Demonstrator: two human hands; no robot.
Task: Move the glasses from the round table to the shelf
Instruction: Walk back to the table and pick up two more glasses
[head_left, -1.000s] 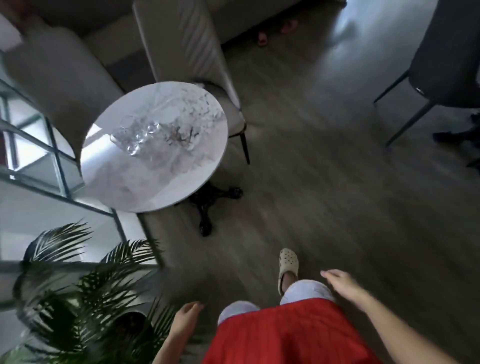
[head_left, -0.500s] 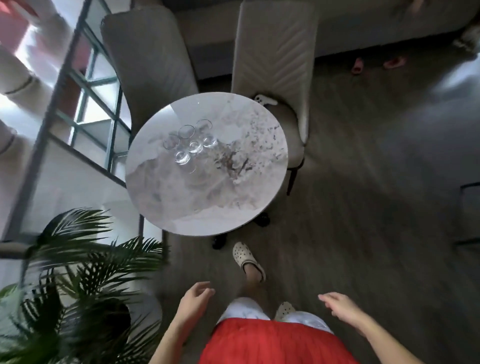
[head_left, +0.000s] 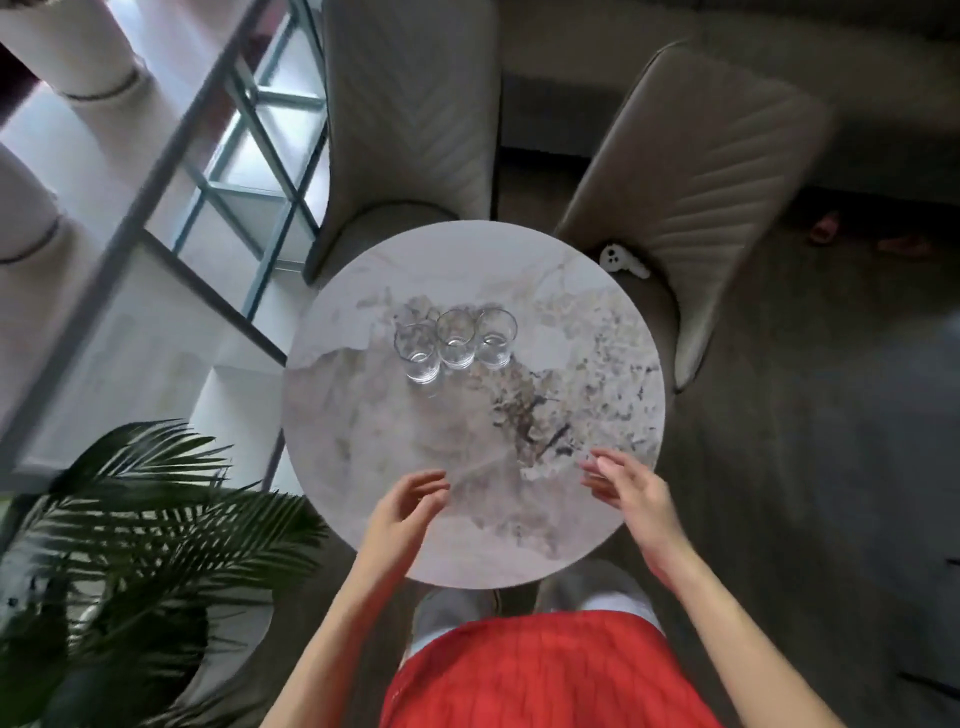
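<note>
Three clear glasses (head_left: 455, 343) stand upright on the round marble desk (head_left: 363, 467), a little toward 11 o'clock from its middle. They form a tight row running from 9 to 3 o'clock, rims touching or nearly so; the one at the 9 o'clock end sits slightly nearer the person. All three look empty, with only bright glints at their bases.

Both hands are over the near edge of the desk, at about 6 o'clock from the row and well apart from it. The left hand (head_left: 402, 512) is loosely curled with the fingers spread, holding nothing. The right hand (head_left: 631, 493) is open, fingers pointing toward 10 o'clock, also empty. Neither touches a glass.

The row lies straight ahead at 12 o'clock from the left hand and toward 11 o'clock from the right hand, so the left hand seems the nearer one, closest to the 9 o'clock glass. The likely next move is a forward reach across the desk. Because the glasses crowd each other, lifting one risks knocking its neighbour.

No shelf can be told for certain in this view.
</note>
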